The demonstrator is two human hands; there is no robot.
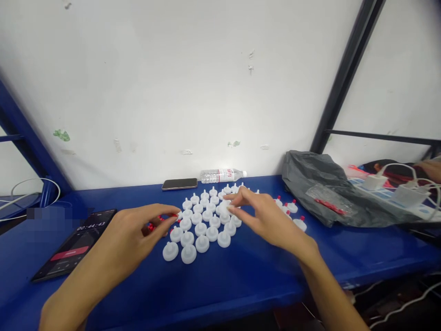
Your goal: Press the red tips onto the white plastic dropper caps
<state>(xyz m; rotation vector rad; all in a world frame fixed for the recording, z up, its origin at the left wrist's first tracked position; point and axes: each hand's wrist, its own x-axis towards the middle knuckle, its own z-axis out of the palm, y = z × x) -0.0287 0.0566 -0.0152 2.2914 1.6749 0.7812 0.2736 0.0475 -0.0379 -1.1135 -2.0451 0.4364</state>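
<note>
Many white nozzle caps (202,244), round with a pointed spout, stand in loose rows on the blue table. My right hand (265,220) pinches one white nozzle cap (225,205) between thumb and fingers, above the right part of the rows. On the left side of the group, my left hand (144,225) has thumb and index finger closed together beside the caps. Something small and white shows at its fingertips, too small to name. Small red tips (151,226) lie partly hidden behind my left hand. Right of my right hand stand several white nozzle caps with red tips (300,224).
A phone showing a timer (74,243) lies at the left, and another phone (179,184) near the wall. A clear plastic bottle (223,175) lies beside it. At the right are a grey plastic bag (310,170), a small bag of red tips (329,204) and white chargers (409,195).
</note>
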